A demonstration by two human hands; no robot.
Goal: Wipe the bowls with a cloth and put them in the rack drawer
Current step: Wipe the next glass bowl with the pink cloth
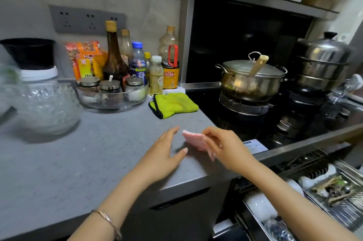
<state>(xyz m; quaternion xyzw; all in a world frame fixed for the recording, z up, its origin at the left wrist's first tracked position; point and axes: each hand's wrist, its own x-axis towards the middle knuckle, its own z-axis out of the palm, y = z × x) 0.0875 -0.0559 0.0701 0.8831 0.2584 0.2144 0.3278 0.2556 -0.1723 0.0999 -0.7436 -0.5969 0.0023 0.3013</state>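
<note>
A right hand (222, 146) pinches a folded pink striped cloth (193, 139) just above the grey speckled counter (78, 152), with the left hand (163, 154) relaxed at its 9 o'clock, seemingly ready to take a corner. White ceramic bowls (259, 204) sit in the open steel rack drawer (341, 219) at 5 o'clock.

- Moderately bright, even indoor light from above; a soft shadow lies beside the left hand (163, 154) on the table (78, 162).
- Small glare spots on the steel pot (249, 81); the stove recess (235, 34) is dark.
- Edges bend; the glass jar (45, 107) is blurred.
</note>
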